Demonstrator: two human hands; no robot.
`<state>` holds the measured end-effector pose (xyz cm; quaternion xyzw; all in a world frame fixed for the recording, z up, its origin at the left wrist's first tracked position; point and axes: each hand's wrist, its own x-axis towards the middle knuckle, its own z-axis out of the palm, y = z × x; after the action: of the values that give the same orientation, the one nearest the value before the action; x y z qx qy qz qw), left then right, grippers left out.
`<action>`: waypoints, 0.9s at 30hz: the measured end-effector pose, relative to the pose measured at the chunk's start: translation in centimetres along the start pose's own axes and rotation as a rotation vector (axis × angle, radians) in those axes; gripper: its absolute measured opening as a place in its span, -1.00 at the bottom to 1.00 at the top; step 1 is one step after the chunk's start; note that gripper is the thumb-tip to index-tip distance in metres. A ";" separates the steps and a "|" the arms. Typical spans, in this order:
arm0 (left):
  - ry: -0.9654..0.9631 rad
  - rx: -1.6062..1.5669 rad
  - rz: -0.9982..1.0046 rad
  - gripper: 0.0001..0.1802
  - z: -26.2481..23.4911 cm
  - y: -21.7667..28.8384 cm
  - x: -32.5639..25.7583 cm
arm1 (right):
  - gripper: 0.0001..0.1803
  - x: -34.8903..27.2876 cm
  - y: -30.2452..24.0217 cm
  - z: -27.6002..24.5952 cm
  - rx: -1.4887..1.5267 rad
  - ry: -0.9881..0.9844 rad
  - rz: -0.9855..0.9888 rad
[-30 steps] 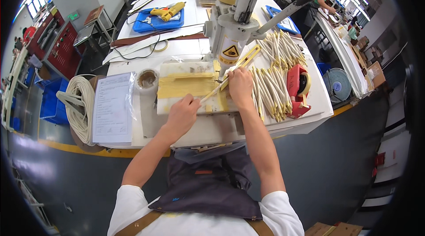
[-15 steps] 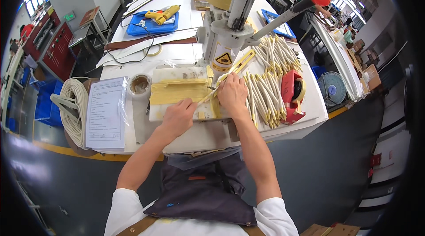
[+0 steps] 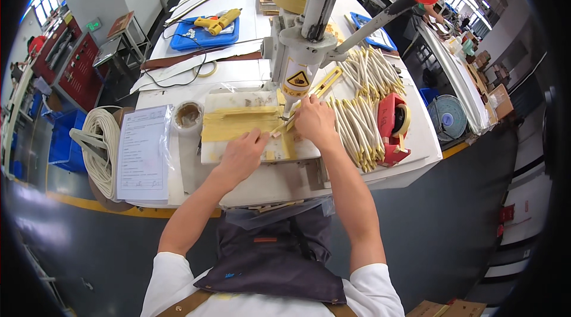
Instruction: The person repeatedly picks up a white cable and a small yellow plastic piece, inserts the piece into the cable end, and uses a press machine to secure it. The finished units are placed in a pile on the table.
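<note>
A hand press (image 3: 303,49) with a warning label stands over a white work block (image 3: 223,153) covered partly with yellow tape (image 3: 238,129). My left hand (image 3: 244,153) is closed in a pinch above the block's front part. At its fingertips shows the end of a thin pale strip (image 3: 275,134). My right hand (image 3: 315,120) is closed beside the press's lower tip, its fingers curled down; what they hold is hidden. A yellow utility knife (image 3: 327,83) lies just beyond it. White cord pieces with yellow ends (image 3: 357,129) are piled to the right.
A red tape dispenser (image 3: 392,129) stands right of the cord pieces. To the left are a tape roll (image 3: 188,116), a printed sheet (image 3: 143,153) and a coil of white cord (image 3: 98,150). A blue tray (image 3: 184,40) holds a yellow glue gun (image 3: 219,21). The press lever (image 3: 380,22) reaches rightward.
My right hand has shifted slightly right. The strip that stretched between both hands now shows only as a short end by my left fingertips. The press lever's red knob sits slightly further left.
</note>
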<state>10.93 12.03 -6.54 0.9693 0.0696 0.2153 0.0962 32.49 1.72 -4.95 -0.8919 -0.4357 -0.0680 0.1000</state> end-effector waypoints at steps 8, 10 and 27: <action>0.034 -0.031 -0.009 -0.51 0.3 0.3 0.4 | -0.39 0.6 0.2 -1.1 0.020 -0.080 -0.023; 0.044 -0.043 -0.008 -0.52 0.9 0.1 0.5 | -0.40 0.8 0.1 -1.2 -0.007 -0.086 -0.018; 0.098 -0.224 -0.055 -0.70 1.3 -0.1 1.1 | -0.46 0.5 -0.3 0.8 -0.016 -0.002 0.003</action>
<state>12.50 12.13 -7.24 0.9385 0.0761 0.2662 0.2061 32.56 2.48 -5.55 -0.8933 -0.4341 -0.0707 0.0924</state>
